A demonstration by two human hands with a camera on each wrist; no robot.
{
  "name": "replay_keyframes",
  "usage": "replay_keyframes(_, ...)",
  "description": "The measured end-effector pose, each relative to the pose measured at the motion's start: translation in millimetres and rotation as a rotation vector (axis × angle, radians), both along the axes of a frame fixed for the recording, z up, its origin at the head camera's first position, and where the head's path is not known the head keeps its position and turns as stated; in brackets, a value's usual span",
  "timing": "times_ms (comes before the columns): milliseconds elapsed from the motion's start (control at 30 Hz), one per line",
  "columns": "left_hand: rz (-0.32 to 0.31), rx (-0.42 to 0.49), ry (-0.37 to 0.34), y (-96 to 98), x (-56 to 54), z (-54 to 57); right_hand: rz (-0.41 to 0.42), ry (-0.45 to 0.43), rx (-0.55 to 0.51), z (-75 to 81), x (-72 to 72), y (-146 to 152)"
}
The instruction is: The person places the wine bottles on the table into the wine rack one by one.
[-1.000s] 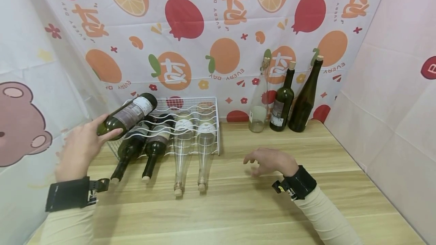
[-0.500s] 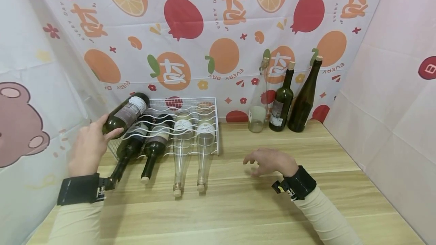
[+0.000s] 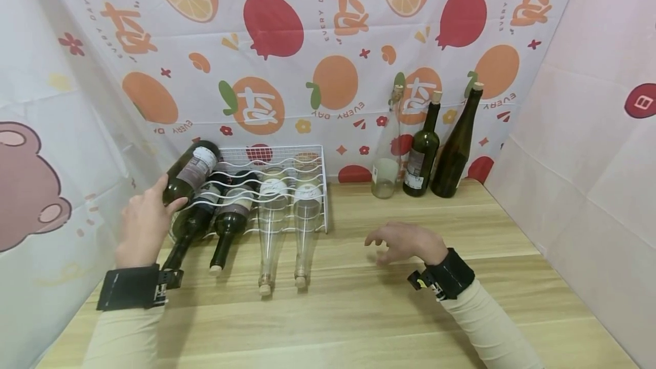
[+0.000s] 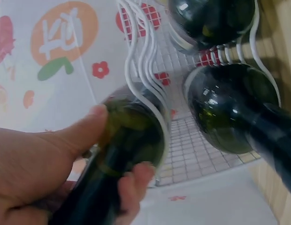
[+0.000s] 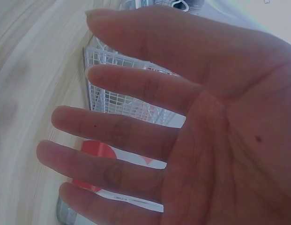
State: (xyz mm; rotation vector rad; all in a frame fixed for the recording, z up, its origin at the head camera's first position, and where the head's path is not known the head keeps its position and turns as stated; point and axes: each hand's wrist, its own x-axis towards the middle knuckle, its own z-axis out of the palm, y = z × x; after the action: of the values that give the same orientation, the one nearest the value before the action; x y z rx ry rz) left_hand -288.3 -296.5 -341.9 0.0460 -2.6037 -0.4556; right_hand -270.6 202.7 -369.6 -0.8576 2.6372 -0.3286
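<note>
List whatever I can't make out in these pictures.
Held bottle: its mouth. Head view: behind the left hand; left wrist view: off the bottom edge.
Racked bottle beside it: its cork. Head view: behind the wrist device.
Middle standing bottle's label: wording. Head view: too small.
Glass object: mostly hidden. Right wrist view: right hand and bottom edge.

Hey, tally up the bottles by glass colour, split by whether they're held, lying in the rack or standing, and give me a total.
Held dark green wine bottle, in the left hand: 1
Dark green wine bottles lying in the wire rack: 2
Clear glass bottles lying there: 2
Standing dark green bottles: 2
Standing clear bottle: 1
Total: 8 (5 dark green, 3 clear)
</note>
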Motion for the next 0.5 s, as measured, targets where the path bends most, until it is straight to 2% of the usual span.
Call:
replay_keyframes(200, -0.008, -0.027, -0.089, 4.2, 0.7, 6.2, -0.001, -0.002, -0.004, 0.1, 0.5, 0)
replay_keyframes(367, 0.021, -0.027, -0.258, 5.0, 2.2, 15.1, 0.002, -0.003, -0.003, 1.4, 0.2, 0)
replay_keyframes(500, 0.015, -0.027, -0.386, 1.2, 5.5, 24.0, 0.007, -0.001, -0.002, 1.6, -1.4, 1)
